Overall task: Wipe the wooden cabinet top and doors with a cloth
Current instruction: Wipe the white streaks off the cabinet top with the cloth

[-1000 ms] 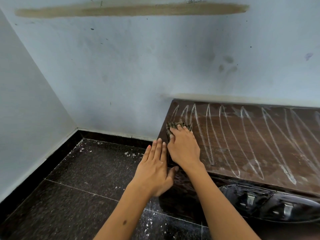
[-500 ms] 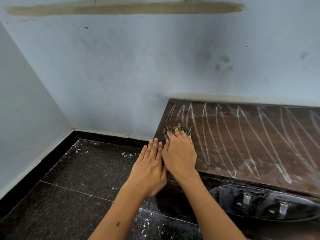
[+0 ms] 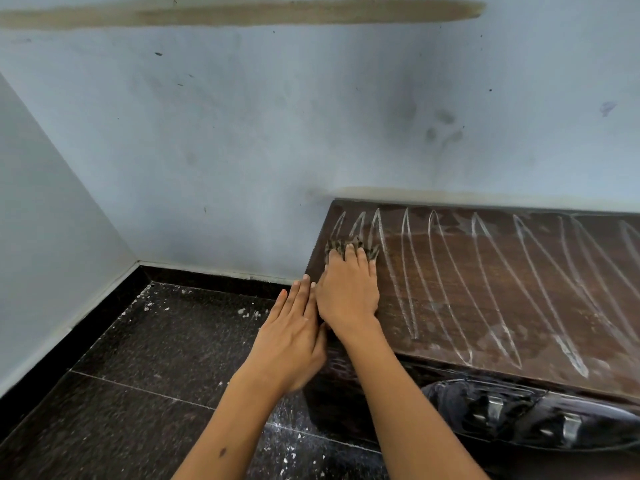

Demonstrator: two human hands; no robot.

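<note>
A low dark wooden cabinet stands against the wall at the right; its top (image 3: 485, 289) is covered with white arc-shaped wipe streaks. My right hand (image 3: 348, 292) presses flat on a striped brown cloth (image 3: 337, 247) near the top's left edge, fingers spread over it; only the cloth's far fringe shows past my fingertips. My left hand (image 3: 294, 334) lies flat with straight fingers beside it, against the cabinet's left end, holding nothing. The cabinet front (image 3: 540, 420) is glossy dark with metal handles.
A pale blue wall (image 3: 242, 133) runs behind the cabinet and meets a second wall at the left corner. Dark speckled floor tiles (image 3: 156, 358) with white debris lie left of the cabinet, edged by a black skirting.
My right hand has slid the cloth away from me toward the wall along the top's left edge. My left hand has moved closer in beside it.
</note>
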